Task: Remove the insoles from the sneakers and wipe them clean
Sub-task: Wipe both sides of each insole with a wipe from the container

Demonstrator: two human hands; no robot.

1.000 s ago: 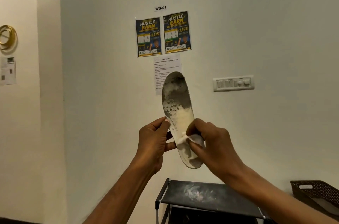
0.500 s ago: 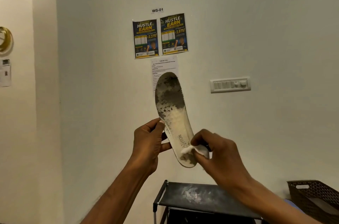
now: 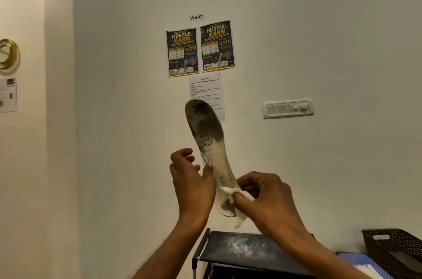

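A white insole [image 3: 211, 148] stands nearly upright in the air before the wall, its toe end on top and stained dark grey. My left hand [image 3: 190, 182] grips its left edge near the middle, thumb on the front. My right hand [image 3: 267, 201] pinches a small white cloth [image 3: 237, 201] against the insole's heel end, where a dark smudge shows. No sneakers are in view.
A black shoe rack [image 3: 249, 253] with a dusty top shelf stands below the hands. A brown woven basket [image 3: 395, 249] sits at the lower right, beside a blue item [image 3: 363, 262]. Posters [image 3: 201, 49] and a switch panel [image 3: 288, 108] hang on the wall behind.
My right hand has slid the cloth down the insole from its middle to the heel end. The left hand keeps its grip.
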